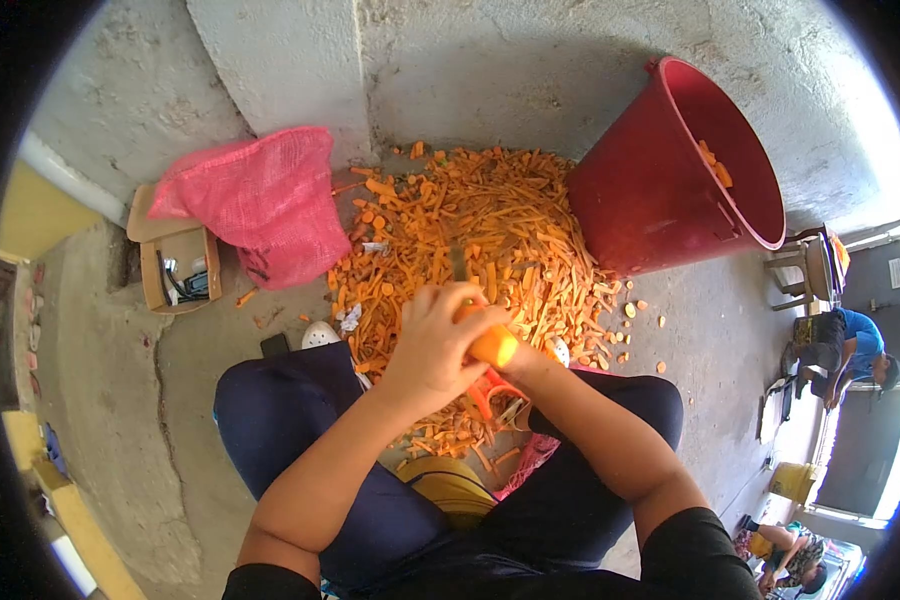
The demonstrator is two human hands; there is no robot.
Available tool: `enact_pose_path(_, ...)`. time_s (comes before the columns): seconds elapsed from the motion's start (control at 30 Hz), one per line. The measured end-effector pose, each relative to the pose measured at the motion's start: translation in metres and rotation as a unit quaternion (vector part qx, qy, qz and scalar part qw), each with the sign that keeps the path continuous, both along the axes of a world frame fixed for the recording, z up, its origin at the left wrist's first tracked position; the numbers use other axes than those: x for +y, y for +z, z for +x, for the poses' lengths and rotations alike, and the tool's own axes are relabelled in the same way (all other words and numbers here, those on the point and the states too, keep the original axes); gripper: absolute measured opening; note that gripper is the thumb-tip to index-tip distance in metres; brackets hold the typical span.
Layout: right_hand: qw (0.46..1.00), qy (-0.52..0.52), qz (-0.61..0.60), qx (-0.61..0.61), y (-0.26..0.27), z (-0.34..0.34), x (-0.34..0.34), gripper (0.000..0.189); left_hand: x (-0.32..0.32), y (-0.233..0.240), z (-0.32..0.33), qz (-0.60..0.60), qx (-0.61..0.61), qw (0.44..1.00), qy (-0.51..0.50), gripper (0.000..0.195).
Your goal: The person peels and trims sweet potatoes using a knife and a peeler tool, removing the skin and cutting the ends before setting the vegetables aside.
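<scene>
My left hand [439, 349] is closed around a carrot [495, 345] in front of my knees, with its thumb and fingers along the sides. Behind the carrot, my right hand [523, 361] is mostly hidden. A blurred grey blade, apparently of a knife [459, 264], sticks out beyond both hands in line with my right forearm; its handle is out of sight. Below the hands is an orange-red object [487, 394] that I cannot make out. A large heap of carrot peelings and cut ends [525, 202] covers the floor ahead and between my feet.
A tilted red plastic bucket [645, 172] holding carrot pieces stands right of the heap. Leftward lie a pink mesh sack [270, 202], an open cardboard box [154, 274] and a dark phone-like object [275, 345]. Under me is a yellow seat [450, 487]. Two people sit far right.
</scene>
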State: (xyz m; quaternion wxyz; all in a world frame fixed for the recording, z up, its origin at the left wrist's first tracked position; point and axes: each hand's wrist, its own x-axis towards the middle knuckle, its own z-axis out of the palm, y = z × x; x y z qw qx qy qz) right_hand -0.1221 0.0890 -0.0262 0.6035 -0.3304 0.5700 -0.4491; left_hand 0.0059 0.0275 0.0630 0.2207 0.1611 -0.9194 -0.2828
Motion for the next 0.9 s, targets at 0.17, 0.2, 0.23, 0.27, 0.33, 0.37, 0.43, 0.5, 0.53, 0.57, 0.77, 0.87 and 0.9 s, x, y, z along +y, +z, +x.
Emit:
enact_pose_path(0.17,0.998,-0.048,0.037,-0.035,0.033,-0.002,-0.006,0.019,-0.015,-0.003,0.008,0.132,0.122,0.981,0.078,0.045)
enact_pose_path(0.2,0.994,-0.020,0.069,0.076,0.038,-0.007,-0.008,0.022,-0.017,-0.002,0.008,0.163,0.129,0.974,0.088,0.045)
enact_pose_path(0.23,0.988,-0.027,0.098,0.120,0.044,-0.011,-0.006,0.024,-0.018,-0.002,0.008,0.146,0.108,0.978,0.101,0.046)
enact_pose_path(0.27,0.988,-0.028,0.098,0.119,0.051,-0.012,-0.007,0.024,-0.019,-0.003,0.010,0.146,0.107,0.978,0.100,0.046)
enact_pose_path(0.33,0.974,-0.051,0.061,0.212,0.057,-0.014,-0.006,0.025,-0.020,-0.005,0.012,0.164,0.063,0.974,0.143,0.047)
enact_pose_path(0.37,0.971,-0.047,0.005,0.233,0.052,-0.013,-0.007,0.026,-0.020,-0.010,0.013,0.151,0.066,0.975,0.148,0.049)
enact_pose_path(0.43,0.964,-0.055,-0.008,0.259,0.049,-0.013,-0.003,0.025,-0.020,-0.018,0.013,0.173,0.038,0.972,0.155,0.048)
enact_pose_path(0.5,0.956,-0.063,-0.018,0.285,0.060,-0.009,-0.001,0.023,-0.022,-0.019,0.014,0.197,0.008,0.967,0.162,0.047)
enact_pose_path(0.53,0.937,-0.040,-0.036,0.345,0.067,-0.008,-0.001,0.022,-0.024,-0.015,0.014,0.237,-0.074,0.959,0.139,0.045)
enact_pose_path(0.57,0.913,-0.016,-0.054,0.403,0.071,-0.007,0.000,0.022,-0.026,-0.014,0.014,0.275,-0.155,0.942,0.115,0.043)
enact_pose_path(0.77,0.887,0.072,0.018,0.456,0.085,-0.003,0.010,0.021,-0.029,-0.020,0.010,0.241,-0.015,0.956,0.169,0.032)
enact_pose_path(0.87,0.893,0.085,0.040,0.440,0.086,-0.003,0.013,0.022,-0.030,-0.023,0.008,0.225,0.005,0.959,0.172,0.031)
enact_pose_path(0.9,0.893,0.084,0.041,0.440,0.083,-0.004,0.013,0.022,-0.029,-0.022,0.008,0.226,0.005,0.959,0.171,0.031)
